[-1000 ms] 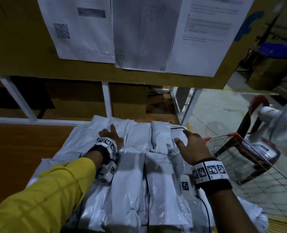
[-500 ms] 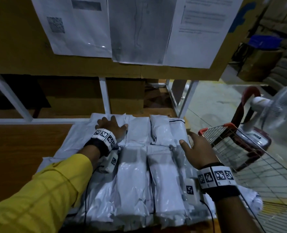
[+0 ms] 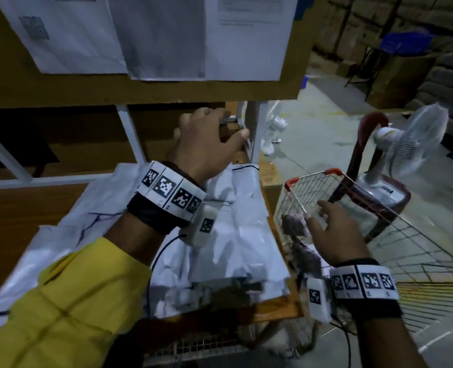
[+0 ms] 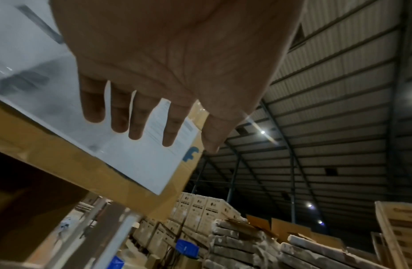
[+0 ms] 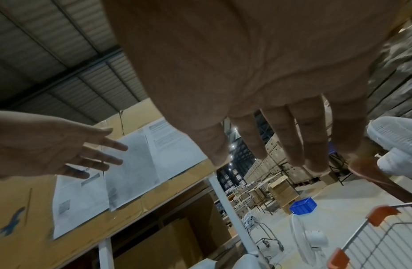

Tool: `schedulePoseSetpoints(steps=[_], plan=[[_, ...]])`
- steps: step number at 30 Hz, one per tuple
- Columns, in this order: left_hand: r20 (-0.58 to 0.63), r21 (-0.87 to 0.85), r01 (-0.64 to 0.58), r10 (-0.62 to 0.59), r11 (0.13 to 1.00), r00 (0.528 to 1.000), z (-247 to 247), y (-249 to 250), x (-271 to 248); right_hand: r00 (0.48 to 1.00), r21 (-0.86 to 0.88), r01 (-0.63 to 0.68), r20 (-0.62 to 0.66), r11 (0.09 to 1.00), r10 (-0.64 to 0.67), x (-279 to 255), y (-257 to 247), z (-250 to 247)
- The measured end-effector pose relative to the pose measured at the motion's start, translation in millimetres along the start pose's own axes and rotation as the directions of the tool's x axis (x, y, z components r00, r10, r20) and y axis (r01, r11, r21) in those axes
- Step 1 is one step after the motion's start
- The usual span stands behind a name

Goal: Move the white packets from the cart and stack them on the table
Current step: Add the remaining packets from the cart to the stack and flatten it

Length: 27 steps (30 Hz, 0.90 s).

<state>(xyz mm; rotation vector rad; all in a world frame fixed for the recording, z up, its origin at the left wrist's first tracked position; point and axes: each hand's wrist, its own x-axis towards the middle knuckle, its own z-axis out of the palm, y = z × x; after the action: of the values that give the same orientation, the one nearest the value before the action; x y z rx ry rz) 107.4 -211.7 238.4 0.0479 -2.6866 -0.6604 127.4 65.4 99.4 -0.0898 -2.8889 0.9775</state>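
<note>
— Above the stack, both hands are off the white packets [image 3: 228, 235] now. A second ago the left hand [image 3: 206, 144] lay flat on the far row and the right hand [image 3: 336, 232] steadied the near edge; both have lifted away.

— How do they stand?

— Left hand is raised over the far end of the pile, fingers loosely spread, nothing in it; the left wrist view shows a bare palm. Right hand has swung out over the cart [image 3: 313, 181], fingers straight and apart, also holding nothing.

— So that batch is set down?

— I'd judge so. The packets lie in overlapping rows on the table [image 3: 21, 221], and the view has turned toward the wire basket.

— Any packets left in there?

— Hard to say. Something dark and crumpled sits near the cart's rim; no white packet shows clearly through the mesh.

— And round about?

— Papers [image 3: 167, 35] pinned on the board above, a fan [image 3: 411, 139] beyond the cart.
</note>
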Motion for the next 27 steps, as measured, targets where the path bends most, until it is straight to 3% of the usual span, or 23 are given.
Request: schedulePoseSetpoints(steps=[5,13,18,23,25,27], plan=[[0.033,-0.081,-0.036,0.039,0.996,0.999,67,96,-29,0.997,-0.032,0.071,-0.026,0.997,-0.072,-24,81,-60],[0.256,-0.12,0.001,0.03,0.993,0.966,217,203,-64,0.995,-0.038,-0.087,-0.055,0.995,0.085,-60,188,-121],[0.478,-0.093,0.023,0.024,0.995,0.878,316,233,-73,0.974,0.017,-0.19,-0.127,0.982,0.19,-53,233,-129],[0.576,0.024,0.013,-0.024,1.0,0.817,388,239,-40,0.955,-0.028,-0.272,-0.131,0.962,0.267,-25,263,-127],[0.607,0.076,-0.024,-0.027,0.997,0.795,409,238,-17,0.946,-0.043,-0.303,-0.134,0.952,0.295,-7,272,-122],[0.667,0.154,-0.137,-0.001,0.978,0.745,431,234,6,0.935,-0.063,-0.338,-0.131,0.939,0.328,13,279,-112]])
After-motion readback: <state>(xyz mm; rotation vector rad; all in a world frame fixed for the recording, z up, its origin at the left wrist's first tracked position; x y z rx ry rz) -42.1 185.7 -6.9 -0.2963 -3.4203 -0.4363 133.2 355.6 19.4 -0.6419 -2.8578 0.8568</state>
